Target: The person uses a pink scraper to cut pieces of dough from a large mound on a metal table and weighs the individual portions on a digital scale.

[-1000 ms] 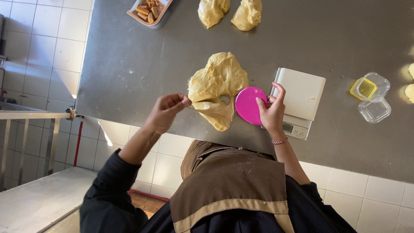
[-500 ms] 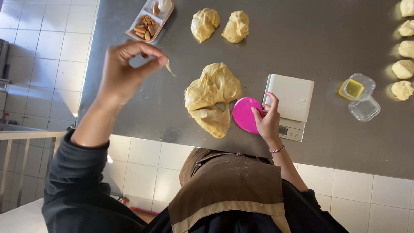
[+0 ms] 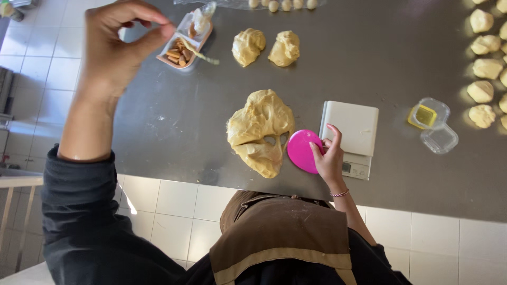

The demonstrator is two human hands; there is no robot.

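Note:
My left hand [image 3: 119, 47] is raised high over the table's left side and pinches a thin strip of yellow dough [image 3: 205, 56] between thumb and fingers. A large, torn mass of yellow dough [image 3: 259, 126] lies on the steel table [image 3: 174, 116] in front of me. My right hand [image 3: 330, 161] holds a round pink scraper [image 3: 300, 150] upright against the right side of the mass, just in front of a white kitchen scale [image 3: 351, 126].
A small tray [image 3: 177, 50] of brown pieces stands at the far left. Two dough lumps [image 3: 249, 46] [image 3: 285, 48] lie behind the mass. Several dough balls [image 3: 483, 58] line the right edge, beside an open clear container [image 3: 433, 124] with something yellow inside.
My left hand rose from the dough mass up and to the left, pulling away a thin strip of dough. My right hand stayed on the pink scraper.

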